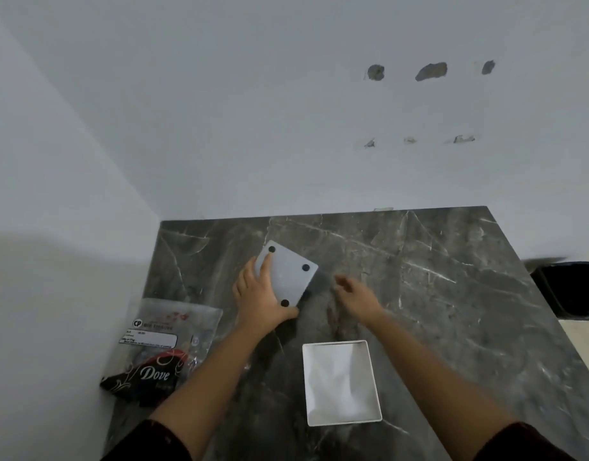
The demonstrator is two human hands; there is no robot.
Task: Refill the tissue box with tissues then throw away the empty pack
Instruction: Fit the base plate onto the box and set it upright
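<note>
Head view. Dark grey marbled desk with white veins, set into a corner of white walls; its back edge meets the far wall, its left edge the side wall.

Tissue box: white, rectangular, open side up, near the front edge of the desk, about midway across. White tissue fills the inside. Neither hand touches it.

Box base panel: flat, pale grey, square, three black round feet visible at its corners. It sits near the middle of the desk, behind the box, turned at an angle to the desk edges.

Left hand: palm down on the near-left part of the panel, fingers spread, index finger reaching to the far corner foot. Grip: flat and pressing or holding one edge; whether the thumb curls under the panel cannot be told.

Right hand: just right of the panel, apart from it, motion-blurred. Grip: fingers loosely spread, nothing in it.

Tissue pack: clear plastic with a dark red and black "Dove" print, flattened and crumpled, lying at the left edge of the desk against the side wall, near the front-left corner.

Black bin: off the right edge of the desk, lower down, partly cut by the frame.

Both forearms bare; dark maroon sleeves at the bottom of the frame.
</note>
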